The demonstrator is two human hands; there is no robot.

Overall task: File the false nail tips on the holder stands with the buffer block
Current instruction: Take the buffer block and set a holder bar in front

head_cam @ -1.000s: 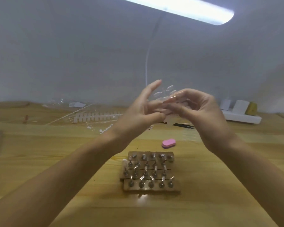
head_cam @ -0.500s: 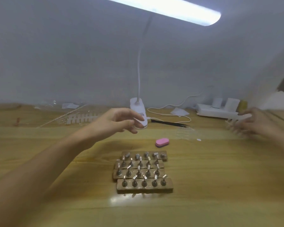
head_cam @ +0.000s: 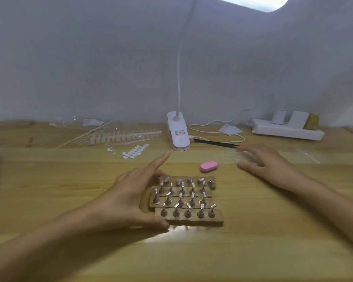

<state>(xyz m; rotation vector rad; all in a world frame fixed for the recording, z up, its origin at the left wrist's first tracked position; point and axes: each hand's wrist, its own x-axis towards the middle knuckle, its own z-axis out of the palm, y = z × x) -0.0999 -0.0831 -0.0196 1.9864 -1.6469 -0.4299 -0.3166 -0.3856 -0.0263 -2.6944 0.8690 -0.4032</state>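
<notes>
Holder stands [head_cam: 186,200]: four rows of pegs carrying false nail tips [head_cam: 213,205], on the wooden table [head_cam: 69,190], against the left hand's palm side. Left hand [head_cam: 130,196]: spread wide, forefinger straight, thumb along the nearest row's front corner, grasping nothing. Buffer block [head_cam: 208,166]: pink, lying flat between the two hands, untouched. Right hand [head_cam: 267,163]: blurred, fingers splayed flat over a clear sheet [head_cam: 230,157], holding nothing. Power strip [head_cam: 287,130]: beyond the right hand.
</notes>
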